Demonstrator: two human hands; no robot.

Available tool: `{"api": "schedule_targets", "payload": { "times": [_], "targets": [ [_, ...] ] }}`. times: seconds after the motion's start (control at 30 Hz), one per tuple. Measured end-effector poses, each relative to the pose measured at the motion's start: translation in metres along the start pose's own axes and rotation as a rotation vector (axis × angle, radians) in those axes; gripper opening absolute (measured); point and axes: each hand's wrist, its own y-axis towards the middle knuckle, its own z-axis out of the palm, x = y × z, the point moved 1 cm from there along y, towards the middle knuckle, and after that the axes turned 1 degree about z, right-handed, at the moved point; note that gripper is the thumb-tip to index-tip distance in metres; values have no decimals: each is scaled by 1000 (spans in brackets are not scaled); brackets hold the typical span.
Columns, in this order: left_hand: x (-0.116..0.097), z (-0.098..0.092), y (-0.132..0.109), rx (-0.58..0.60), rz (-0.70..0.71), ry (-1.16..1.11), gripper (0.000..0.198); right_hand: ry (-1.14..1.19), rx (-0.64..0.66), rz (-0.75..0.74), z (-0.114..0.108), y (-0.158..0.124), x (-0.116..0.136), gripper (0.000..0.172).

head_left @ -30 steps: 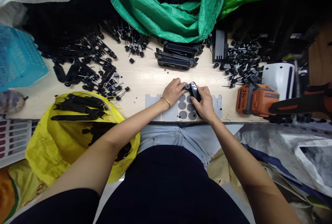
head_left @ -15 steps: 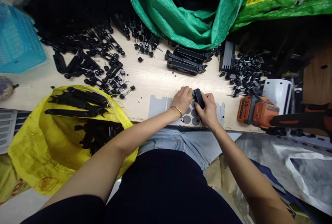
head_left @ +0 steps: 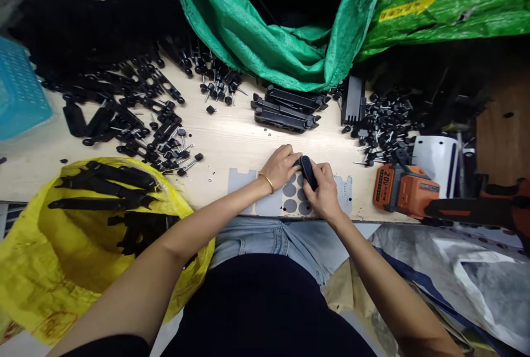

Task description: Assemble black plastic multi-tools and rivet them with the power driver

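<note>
My right hand (head_left: 324, 190) is wrapped round a black elongated part (head_left: 308, 174) with a rounded upper end and a small hole, held tilted over the bench's front edge. Beside that upper end, the fingers of my left hand (head_left: 282, 167) are pinched together. Something small and dark shows at their tips, too little of it to name. A gold bangle (head_left: 267, 181) circles my left wrist. Under both hands lie flat grey sheets (head_left: 269, 203) and rows of grey discs (head_left: 290, 206), partly covered by my right hand.
Folded black brackets (head_left: 285, 117) lie behind my hands. Knobbed screws (head_left: 385, 125) are heaped at right, near an orange 20V power tool (head_left: 408, 188). More black parts (head_left: 161, 125) spread leftward. A yellow sack (head_left: 74, 257) of black parts stands front left; a green sack (head_left: 265, 53) hangs over the back.
The whole view has shifted, so the bench sits lower and further left. My left fingertips have come slightly away from the black part's upper end, with a dark bit now showing between.
</note>
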Motion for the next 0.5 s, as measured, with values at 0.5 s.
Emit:
{"api": "schedule_targets", "payload": {
  "times": [0.5],
  "targets": [
    [-24, 26, -8, -360, -207, -94, 29, 137, 26, 35, 1, -3, -2, 70]
  ]
}}
